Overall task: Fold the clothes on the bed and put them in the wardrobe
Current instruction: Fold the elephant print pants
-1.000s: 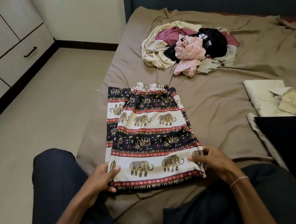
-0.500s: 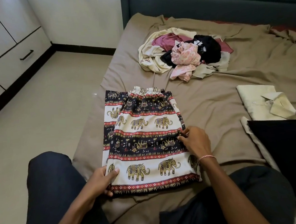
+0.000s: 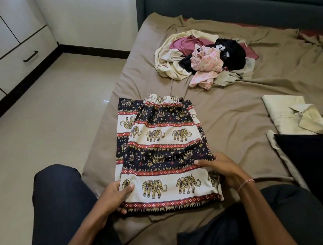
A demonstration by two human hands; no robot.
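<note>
Meanwhile, at 10 o'clock, the wardrobe point(image 3: 8, 47) stands shut, well apart from the bed point(image 3: 241, 97). The left hand point(image 3: 117, 197) has not shifted: its thumb lies on top of the near-left corner of the elephant-print trousers point(image 3: 164, 141), fingers under, pinching the fabric. The trousers lie flat on the bed's near edge at 6 o'clock, waistband pointing away.

The right hand point(image 3: 220, 169) has slid back down the right edge from the middle — its fingers now lie across the cloth near the bottom, and whether the thumb is tucked beneath I cannot tell. With both hands low, the next fold probably carries the hem up toward the waistband.

An unfolded pile point(image 3: 200, 56) waits at 1 o'clock and a folded cream shirt point(image 3: 282, 114) lies at 3 o'clock, so much remains. No label or writing is readable.
</note>
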